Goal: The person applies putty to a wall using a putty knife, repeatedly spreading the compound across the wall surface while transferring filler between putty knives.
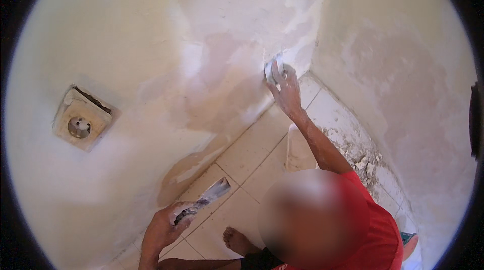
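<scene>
My right hand (286, 91) reaches to the wall (217, 93) low beside the corner. Its fingers grip a flat, light-coloured blade (273, 68), pressed to the patchy plaster; whether the blade has a handle is hidden. Lower left, my left hand (169, 222) is closed round the handle of a putty knife (204, 201). White plaster smears the knife's metal blade, which points up and right over the floor tiles, apart from the wall. Pale dust coats the fingers of the left hand.
A loose power socket (80, 121) sits crooked in the wall at left. Broken plaster (365, 166) lies along the right wall's foot, near a pale flat rectangular piece (300, 149) on the tiled floor (247, 156). A bare foot (237, 241) stands below the knife.
</scene>
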The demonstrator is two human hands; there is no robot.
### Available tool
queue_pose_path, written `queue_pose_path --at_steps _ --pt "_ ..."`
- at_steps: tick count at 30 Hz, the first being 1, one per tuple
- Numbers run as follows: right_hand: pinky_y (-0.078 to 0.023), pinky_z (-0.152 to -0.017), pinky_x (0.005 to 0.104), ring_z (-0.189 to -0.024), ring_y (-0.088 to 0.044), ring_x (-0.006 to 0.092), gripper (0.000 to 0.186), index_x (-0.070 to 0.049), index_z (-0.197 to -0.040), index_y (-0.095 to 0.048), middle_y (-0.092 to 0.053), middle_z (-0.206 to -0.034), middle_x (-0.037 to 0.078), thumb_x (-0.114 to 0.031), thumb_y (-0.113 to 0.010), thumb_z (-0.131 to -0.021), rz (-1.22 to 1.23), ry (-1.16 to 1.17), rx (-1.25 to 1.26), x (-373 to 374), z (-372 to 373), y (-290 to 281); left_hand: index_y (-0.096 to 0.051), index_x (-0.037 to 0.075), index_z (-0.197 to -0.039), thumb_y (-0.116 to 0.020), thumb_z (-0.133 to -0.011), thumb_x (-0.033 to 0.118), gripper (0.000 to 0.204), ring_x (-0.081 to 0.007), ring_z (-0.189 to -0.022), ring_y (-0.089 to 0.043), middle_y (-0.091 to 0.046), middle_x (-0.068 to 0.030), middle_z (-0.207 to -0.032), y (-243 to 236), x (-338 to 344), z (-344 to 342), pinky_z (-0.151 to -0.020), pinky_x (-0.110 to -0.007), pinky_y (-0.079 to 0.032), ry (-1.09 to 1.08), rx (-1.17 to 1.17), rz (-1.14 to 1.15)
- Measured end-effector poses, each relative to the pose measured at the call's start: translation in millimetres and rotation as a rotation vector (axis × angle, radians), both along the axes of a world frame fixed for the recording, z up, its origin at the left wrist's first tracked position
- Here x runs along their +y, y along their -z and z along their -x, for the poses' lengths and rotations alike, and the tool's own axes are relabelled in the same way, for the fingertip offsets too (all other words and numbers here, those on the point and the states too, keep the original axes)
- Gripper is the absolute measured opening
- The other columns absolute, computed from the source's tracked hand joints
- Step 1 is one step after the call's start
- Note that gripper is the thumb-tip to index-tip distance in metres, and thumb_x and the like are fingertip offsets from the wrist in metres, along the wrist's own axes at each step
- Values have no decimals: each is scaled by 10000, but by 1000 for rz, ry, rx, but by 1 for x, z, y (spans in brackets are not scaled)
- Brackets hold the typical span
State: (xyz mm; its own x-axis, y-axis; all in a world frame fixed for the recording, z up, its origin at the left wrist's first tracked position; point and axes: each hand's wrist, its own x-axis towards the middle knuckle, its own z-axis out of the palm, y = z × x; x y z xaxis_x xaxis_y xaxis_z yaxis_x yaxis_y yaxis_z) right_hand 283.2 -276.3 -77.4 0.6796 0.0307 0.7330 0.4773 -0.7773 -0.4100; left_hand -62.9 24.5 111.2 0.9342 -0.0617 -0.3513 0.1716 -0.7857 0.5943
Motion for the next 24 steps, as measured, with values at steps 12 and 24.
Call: queue_pose_path --at_steps 12,24 --pt "-452 -874 324 -1019 -529 188 717 -85 -1473 -421 -645 -965 106 -395 -683 -882 -844 -376 752 15 40 -88 -623 30 -1185 -683 -849 69 343 -271 -921 -678 -693 -154 -1053 3 -1 11 -844 -336 -512 -42 74 -31" --pt "-432 -926 460 -1133 -517 347 722 -215 -1329 -610 -511 -1289 145 -191 -761 -623 279 -732 239 -5 180 -135 -565 -10 -1245 -620 -959 140 327 -114 -797 -579 -634 -48 -994 -9 -17 -10 -747 -278 -495 -376 9 406"
